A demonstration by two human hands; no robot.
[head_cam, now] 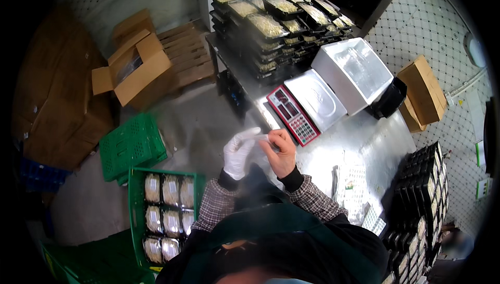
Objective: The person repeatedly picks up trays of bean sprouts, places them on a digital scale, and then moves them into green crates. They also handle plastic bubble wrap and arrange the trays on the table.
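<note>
A thin white glove (236, 158) covers my left hand (236, 155), which is held out in front of my body with its fingers pointing to the right. My right hand (282, 152) is bare. Its thumb and forefinger pinch a stretched white fingertip (262, 137) of that glove. Both hands are near the front edge of a metal table (328, 159). Just beyond them lies a red-framed digital scale (293, 116) with a bare steel weighing plate (315, 98).
Black trays of pale sprouts or thin mushrooms (267, 26) are stacked at the back. A white foam box (351, 75) stands beside the scale. Label sheets (351, 186) lie at right, near more stacked trays (418, 190). A green crate (134, 213) holds several packed trays at left.
</note>
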